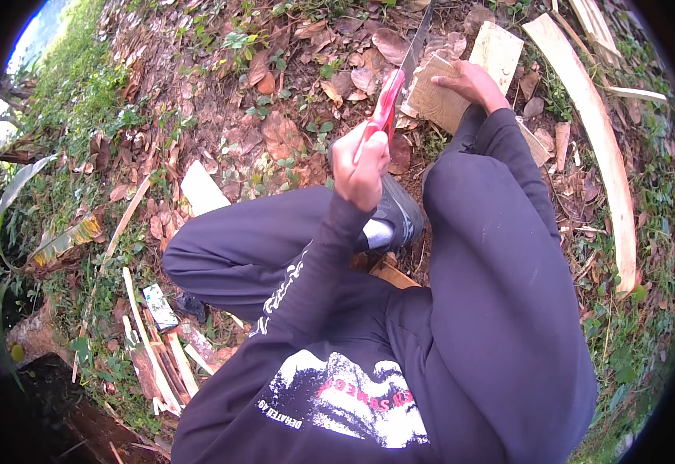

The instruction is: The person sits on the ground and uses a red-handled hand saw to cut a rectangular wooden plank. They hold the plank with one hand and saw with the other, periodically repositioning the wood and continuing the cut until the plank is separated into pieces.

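Saw (pixel 387 102): red handle in the left hand (pixel 360 166), blade pointing away from the person, alongside the board's left edge; contact cannot be told.
Left hand: fingers closed round the handle.
Board (pixel 436 102): pale wood, under the right hand (pixel 473 82), ahead and to the right of the left hand.
Right hand: partly open, fingers laid over the board; whether it grips underneath is hidden.
Work state: board and saw appear to be in position; no cut line can be made out, so the amount left cannot be judged.
Loose wood: second board (pixel 497 56) just beyond the right hand; long strip (pixel 602 139) to its right; pale slab (pixel 202 189) left of the left hand; thin sticks (pixel 154 359) farther back on that side.
Containers: none made out.
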`<control>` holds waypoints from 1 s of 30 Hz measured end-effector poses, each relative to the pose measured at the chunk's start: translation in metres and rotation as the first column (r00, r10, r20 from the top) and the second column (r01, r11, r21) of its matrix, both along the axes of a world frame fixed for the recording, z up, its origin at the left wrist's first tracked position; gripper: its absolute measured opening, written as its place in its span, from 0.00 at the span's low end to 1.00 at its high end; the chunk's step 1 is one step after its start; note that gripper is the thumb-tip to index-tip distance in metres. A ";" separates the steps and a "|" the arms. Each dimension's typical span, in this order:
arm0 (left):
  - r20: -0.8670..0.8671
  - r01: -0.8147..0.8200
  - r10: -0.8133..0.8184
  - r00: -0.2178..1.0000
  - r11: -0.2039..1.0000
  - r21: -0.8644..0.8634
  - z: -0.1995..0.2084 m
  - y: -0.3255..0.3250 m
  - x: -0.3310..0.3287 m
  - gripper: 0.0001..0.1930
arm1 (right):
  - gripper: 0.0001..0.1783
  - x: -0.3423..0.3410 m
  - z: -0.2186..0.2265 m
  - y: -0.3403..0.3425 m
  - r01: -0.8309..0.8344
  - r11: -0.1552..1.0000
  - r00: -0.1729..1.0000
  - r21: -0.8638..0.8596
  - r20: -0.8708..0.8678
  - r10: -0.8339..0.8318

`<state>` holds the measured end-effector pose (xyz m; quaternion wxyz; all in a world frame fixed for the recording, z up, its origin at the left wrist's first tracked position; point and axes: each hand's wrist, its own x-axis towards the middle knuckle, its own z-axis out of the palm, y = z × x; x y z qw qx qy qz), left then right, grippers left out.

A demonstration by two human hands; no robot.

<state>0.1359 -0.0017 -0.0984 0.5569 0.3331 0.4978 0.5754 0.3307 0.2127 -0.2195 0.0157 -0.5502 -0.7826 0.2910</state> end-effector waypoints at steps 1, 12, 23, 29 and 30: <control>-0.030 -0.011 0.011 0.999 1.000 0.004 -0.007 0.009 0.002 0.11 | 0.42 -0.001 -0.003 -0.002 0.003 1.000 1.000 0.008 -0.010 -0.003; -0.239 0.000 0.012 0.971 0.999 0.050 -0.051 0.032 0.026 0.13 | 0.41 0.003 -0.011 0.004 0.004 1.000 1.000 0.025 -0.015 -0.004; -0.247 -0.031 0.059 0.967 0.993 0.118 -0.051 0.053 0.032 0.12 | 0.42 0.004 -0.015 0.004 0.024 1.000 1.000 0.013 0.006 -0.024; -0.132 -0.048 0.048 0.990 0.999 0.008 -0.063 0.062 0.028 0.12 | 0.41 0.003 -0.020 -0.005 0.002 1.000 1.000 -0.014 -0.031 -0.003; -0.128 -0.032 0.034 0.991 0.999 0.010 -0.064 0.063 0.028 0.12 | 0.41 0.003 -0.019 -0.005 -0.002 1.000 0.999 -0.024 -0.039 0.001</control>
